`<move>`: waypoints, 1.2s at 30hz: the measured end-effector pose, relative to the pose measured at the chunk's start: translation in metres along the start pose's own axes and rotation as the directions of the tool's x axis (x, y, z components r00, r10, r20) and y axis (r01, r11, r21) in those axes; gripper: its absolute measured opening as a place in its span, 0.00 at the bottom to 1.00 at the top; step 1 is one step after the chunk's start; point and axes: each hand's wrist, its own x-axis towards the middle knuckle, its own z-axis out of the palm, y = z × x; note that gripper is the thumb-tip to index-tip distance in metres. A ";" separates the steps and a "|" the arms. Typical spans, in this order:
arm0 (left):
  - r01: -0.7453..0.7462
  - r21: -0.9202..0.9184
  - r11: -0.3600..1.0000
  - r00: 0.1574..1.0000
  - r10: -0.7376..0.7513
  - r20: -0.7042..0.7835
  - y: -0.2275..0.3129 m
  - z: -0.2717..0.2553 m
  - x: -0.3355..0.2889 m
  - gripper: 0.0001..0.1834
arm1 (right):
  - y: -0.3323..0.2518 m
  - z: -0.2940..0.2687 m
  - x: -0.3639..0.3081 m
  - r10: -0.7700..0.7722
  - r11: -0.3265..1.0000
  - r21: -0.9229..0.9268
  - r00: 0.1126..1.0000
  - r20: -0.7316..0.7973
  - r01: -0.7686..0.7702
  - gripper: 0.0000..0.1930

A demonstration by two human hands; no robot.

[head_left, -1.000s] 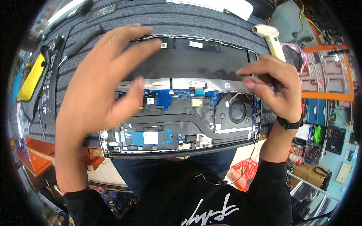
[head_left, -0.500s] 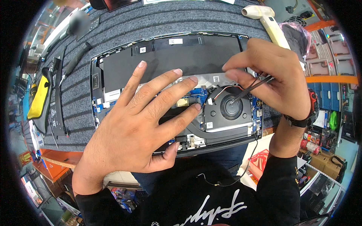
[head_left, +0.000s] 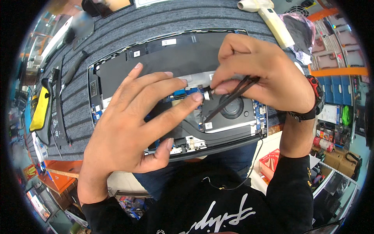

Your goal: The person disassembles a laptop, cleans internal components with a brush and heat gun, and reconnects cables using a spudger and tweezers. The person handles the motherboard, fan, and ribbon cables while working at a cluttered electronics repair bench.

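An opened laptop [head_left: 233, 135] lies on the mat before me, its inside facing up. Its flat black battery [head_left: 167, 60] spans the far side, and a round black fan [head_left: 232, 108] sits at the right. My left hand [head_left: 130, 123] rests over the board with fingers spread, its index fingertip beside a small white piece [head_left: 207, 95] near the fan's far left corner. Black tweezers [head_left: 228, 102] are held in my right hand [head_left: 265, 74], slanting down across the fan. The thumb and index finger of that hand come together near the white piece; whether they grip it is hidden.
On the grey ribbed mat [head_left: 156, 20] at left lie a yellow-and-black pouch [head_left: 40, 111], a long black strip [head_left: 58, 117] and a dark-handled tool [head_left: 75, 67]. A cream hair dryer [head_left: 269, 21] lies far right. A thin cable [head_left: 254, 162] hangs off the near edge.
My right hand has moved left, its fingertips now by the white piece. The tweezers' tips have swung from the fan's centre to its left edge. The view has shifted slightly.
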 end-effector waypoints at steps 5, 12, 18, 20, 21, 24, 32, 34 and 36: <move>0.061 -0.080 0.995 0.994 -0.068 -0.083 -0.004 0.000 -0.003 0.37 | 0.001 -0.010 -0.004 0.037 0.999 0.025 0.998 -0.042 -0.036 0.11; 0.086 -0.157 0.984 0.986 -0.106 -0.125 0.016 -0.003 0.035 0.30 | 0.010 -0.032 -0.011 0.069 0.970 -0.216 0.980 -0.186 -0.109 0.13; 0.101 -0.061 0.993 0.993 -0.104 -0.051 0.018 0.016 0.079 0.16 | -0.013 -0.046 -0.010 0.123 0.943 -0.267 0.954 -0.274 -0.198 0.09; 0.056 -0.070 0.996 0.995 -0.061 -0.081 0.017 0.015 0.090 0.10 | -0.014 -0.045 -0.012 0.103 0.930 -0.307 0.946 -0.308 -0.201 0.08; 0.044 -0.048 0.998 0.994 -0.048 -0.095 0.018 0.013 0.094 0.09 | -0.013 -0.045 -0.013 0.090 0.928 -0.318 0.943 -0.319 -0.196 0.08; 0.018 -0.037 0.999 0.996 -0.021 -0.085 0.016 0.010 0.103 0.08 | -0.008 -0.046 -0.016 0.067 0.925 -0.331 0.939 -0.338 -0.185 0.07; 0.052 -0.169 0.984 0.999 -0.051 0.011 0.011 0.015 0.110 0.07 | -0.009 -0.044 -0.016 0.047 0.922 -0.343 0.930 -0.363 -0.181 0.06; 0.032 -0.141 0.989 0.998 -0.039 -0.045 0.012 0.018 0.112 0.07 | -0.010 -0.043 -0.015 0.041 0.919 -0.353 0.930 -0.365 -0.179 0.06; 0.026 -0.145 0.989 0.999 -0.032 -0.040 0.013 0.018 0.114 0.07 | -0.007 -0.042 -0.015 0.038 0.921 -0.348 0.930 -0.366 -0.174 0.06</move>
